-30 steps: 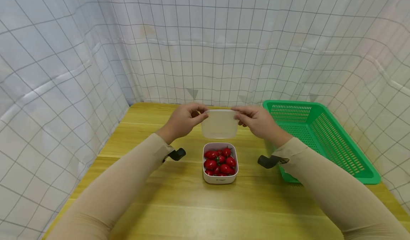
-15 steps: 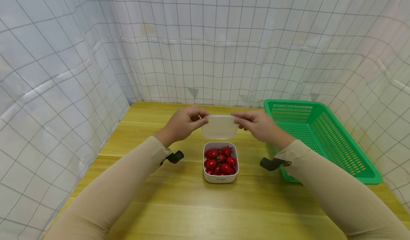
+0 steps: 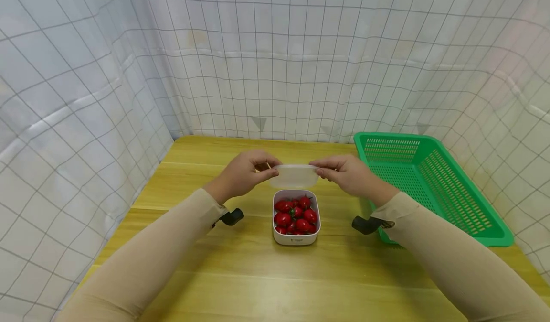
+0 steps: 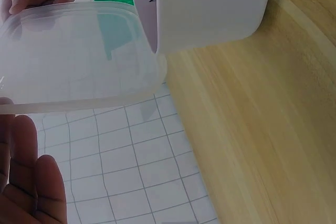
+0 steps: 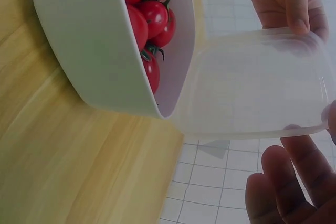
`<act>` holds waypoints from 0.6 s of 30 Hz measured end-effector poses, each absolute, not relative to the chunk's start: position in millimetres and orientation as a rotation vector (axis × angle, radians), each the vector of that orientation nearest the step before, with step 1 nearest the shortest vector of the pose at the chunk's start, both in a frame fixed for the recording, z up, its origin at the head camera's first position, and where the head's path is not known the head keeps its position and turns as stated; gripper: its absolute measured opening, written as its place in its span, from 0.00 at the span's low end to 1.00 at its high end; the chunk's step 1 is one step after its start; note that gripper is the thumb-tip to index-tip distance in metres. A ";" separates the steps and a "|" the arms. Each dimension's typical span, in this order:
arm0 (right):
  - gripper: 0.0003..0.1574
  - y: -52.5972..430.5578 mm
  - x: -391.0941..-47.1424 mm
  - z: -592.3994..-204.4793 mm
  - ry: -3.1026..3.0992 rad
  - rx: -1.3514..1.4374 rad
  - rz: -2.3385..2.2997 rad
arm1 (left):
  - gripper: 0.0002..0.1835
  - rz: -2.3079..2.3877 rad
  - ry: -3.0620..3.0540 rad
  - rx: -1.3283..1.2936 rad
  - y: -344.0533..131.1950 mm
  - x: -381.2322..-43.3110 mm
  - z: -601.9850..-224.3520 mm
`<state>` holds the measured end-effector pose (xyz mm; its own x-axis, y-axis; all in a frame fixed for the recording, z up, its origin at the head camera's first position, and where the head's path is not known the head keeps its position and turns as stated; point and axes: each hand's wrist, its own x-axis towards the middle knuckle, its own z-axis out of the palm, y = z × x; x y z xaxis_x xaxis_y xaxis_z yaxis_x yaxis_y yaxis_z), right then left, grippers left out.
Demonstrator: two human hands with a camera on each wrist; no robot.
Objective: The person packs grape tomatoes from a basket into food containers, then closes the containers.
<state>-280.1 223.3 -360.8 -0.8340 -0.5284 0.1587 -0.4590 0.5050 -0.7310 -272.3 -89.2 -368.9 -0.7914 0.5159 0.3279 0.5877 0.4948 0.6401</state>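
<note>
A translucent white lid [image 3: 294,176] is held tilted just behind the white box [image 3: 296,240]. My left hand [image 3: 246,175] pinches its left edge between thumb and fingers, and my right hand [image 3: 344,175] pinches the right edge the same way. Red cherry tomatoes [image 3: 296,212], some with green stems, fill the box, which stands open on the table. In the right wrist view the lid [image 5: 257,85] reaches close to the box's far rim [image 5: 167,115]; whether they touch I cannot tell.
A green perforated basket [image 3: 464,193] stands at the right, close by my right forearm. The wooden table [image 3: 240,284] ends at a white gridded curtain [image 3: 301,73] behind and at both sides.
Both hands have come lower and nearer with the lid, tipping it flatter. Its upper edge has dropped toward the box. The box and basket have stayed put.
</note>
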 end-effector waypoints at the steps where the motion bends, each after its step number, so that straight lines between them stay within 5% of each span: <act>1: 0.17 223.7 -279.5 -361.6 2.648 -0.874 -1.236 | 0.10 -1.186 -2.636 -0.982 -89.3 -271.7 -370.1; 18: 0.16 230.0 -266.0 -372.3 2.689 -1.001 -1.014 | 0.09 -1.155 -2.669 -1.078 -89.2 -255.5 -382.2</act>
<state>-266.0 230.0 -372.3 -0.7793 -0.6126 0.1321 -0.5473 0.5627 -0.6195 -255.5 -89.2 -382.2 -0.7578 0.5829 0.2933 0.6128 0.4813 0.6267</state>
